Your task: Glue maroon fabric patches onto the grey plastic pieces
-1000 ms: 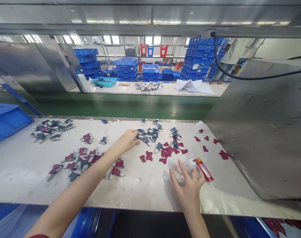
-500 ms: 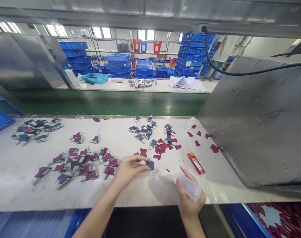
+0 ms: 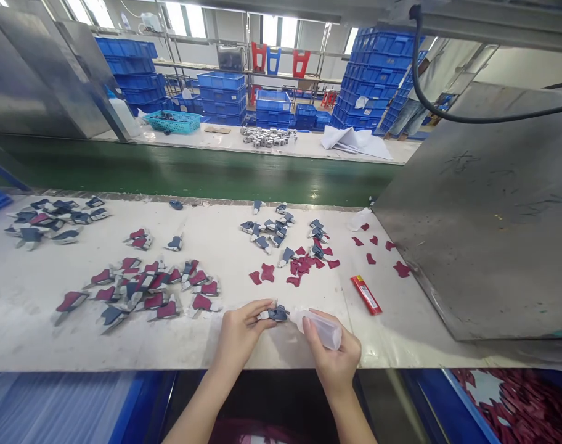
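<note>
Between the thumb and fingers of my left hand (image 3: 241, 333) is a small dark blue and white plastic part (image 3: 277, 313). My right hand (image 3: 336, 351) is wrapped round a translucent squeeze bottle (image 3: 325, 330), tilted so its thin nozzle points left at the part. The tip is at or very near the part's right end; contact is not certain. Beyond my hands lie loose dark red pieces (image 3: 303, 265) and a group of blue and white parts (image 3: 269, 231). Left of my left hand, several parts with red faces (image 3: 156, 300) form a loose pile.
A red packet (image 3: 366, 295) lies right of the bottle on the white table (image 3: 244, 357). A metal panel (image 3: 488, 246) bounds the right side. At the lower right stands a bin of red pieces (image 3: 530, 407). Another person (image 3: 429, 86) stands far back beside stacked blue crates (image 3: 371, 74).
My right hand has brought the bottle left, its nozzle now at the blue part. My left hand has turned the part, showing more of it. The view has tilted downward.
</note>
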{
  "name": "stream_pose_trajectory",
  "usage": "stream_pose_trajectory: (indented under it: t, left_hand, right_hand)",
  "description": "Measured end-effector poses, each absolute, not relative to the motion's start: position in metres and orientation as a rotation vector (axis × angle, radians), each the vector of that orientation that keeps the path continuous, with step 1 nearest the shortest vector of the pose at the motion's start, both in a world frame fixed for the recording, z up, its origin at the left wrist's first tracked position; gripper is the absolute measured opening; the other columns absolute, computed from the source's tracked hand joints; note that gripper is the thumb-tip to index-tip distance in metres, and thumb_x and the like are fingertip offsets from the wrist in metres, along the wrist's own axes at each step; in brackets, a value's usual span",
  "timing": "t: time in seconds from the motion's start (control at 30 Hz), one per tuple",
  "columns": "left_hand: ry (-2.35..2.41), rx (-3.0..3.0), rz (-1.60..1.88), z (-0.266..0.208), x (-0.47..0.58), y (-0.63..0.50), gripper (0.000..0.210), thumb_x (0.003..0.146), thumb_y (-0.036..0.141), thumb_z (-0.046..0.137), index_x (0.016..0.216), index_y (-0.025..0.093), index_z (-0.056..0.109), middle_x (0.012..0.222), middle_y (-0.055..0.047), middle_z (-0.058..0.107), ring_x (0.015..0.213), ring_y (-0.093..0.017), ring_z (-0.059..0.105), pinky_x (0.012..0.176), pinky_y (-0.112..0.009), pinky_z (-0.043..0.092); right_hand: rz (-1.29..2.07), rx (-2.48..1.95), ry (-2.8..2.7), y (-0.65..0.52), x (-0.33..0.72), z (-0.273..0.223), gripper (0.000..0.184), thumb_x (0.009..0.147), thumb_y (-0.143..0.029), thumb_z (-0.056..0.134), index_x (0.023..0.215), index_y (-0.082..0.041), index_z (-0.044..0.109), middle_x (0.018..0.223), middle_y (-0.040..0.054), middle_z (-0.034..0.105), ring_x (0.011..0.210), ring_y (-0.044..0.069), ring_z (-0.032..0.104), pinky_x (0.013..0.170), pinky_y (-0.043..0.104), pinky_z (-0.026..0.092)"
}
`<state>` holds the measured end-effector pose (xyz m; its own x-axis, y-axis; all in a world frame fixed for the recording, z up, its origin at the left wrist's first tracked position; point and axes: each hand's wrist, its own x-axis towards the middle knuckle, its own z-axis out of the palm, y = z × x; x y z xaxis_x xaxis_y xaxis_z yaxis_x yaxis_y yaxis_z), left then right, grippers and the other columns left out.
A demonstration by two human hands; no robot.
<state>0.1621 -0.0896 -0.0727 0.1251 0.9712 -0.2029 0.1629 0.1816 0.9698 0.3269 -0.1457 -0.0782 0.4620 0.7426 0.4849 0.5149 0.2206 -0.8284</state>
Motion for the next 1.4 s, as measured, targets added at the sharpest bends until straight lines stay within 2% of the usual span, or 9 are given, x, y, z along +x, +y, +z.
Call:
stream_pose_trajectory:
  t: [0.47, 0.87, 1.4]
  left_hand:
    - [1.293, 1.191, 0.889, -0.0728, 0.1624, -0.0906, 0.031, 0.067, 0.014, 0.075, 0.097, 0.020, 0.077, 0.101, -0.005, 0.079, 0.101, -0.027, 0.073, 0.095, -0.039, 0.056]
    - [1.292, 1.210, 0.898, -0.0749, 0.1624, -0.0907, 0.029, 0.068, 0.016, 0.074, 0.097, 0.022, 0.078, 0.101, -0.004, 0.079, 0.102, -0.027, 0.072, 0.095, -0.038, 0.056]
    - [1.313, 1.202, 0.928, -0.0797, 0.1632, -0.0923, 0.032, 0.067, 0.015, 0.075, 0.098, 0.022, 0.078, 0.098, -0.003, 0.079, 0.102, -0.025, 0.072, 0.092, -0.034, 0.057]
  right_hand:
    - [0.242, -1.411, -1.209, -0.1446, 0.3279, -0.0772, 0.014, 0.082, -0.029, 0.070, 0.085, -0.015, 0.072, 0.071, 0.0046, 0.073, 0.057, 0.018, 0.068, 0.052, 0.025, 0.056]
    - [0.224, -1.450, -1.124, -0.1459, 0.3253, -0.0762, 0.018, 0.082, -0.032, 0.070, 0.085, -0.015, 0.073, 0.075, 0.0061, 0.074, 0.062, 0.019, 0.070, 0.057, 0.027, 0.056]
    - [0.286, -1.398, -1.005, -0.1510, 0.3302, -0.0794, 0.015, 0.081, -0.029, 0.070, 0.075, -0.016, 0.072, 0.066, 0.0035, 0.070, 0.057, 0.017, 0.066, 0.053, 0.025, 0.052]
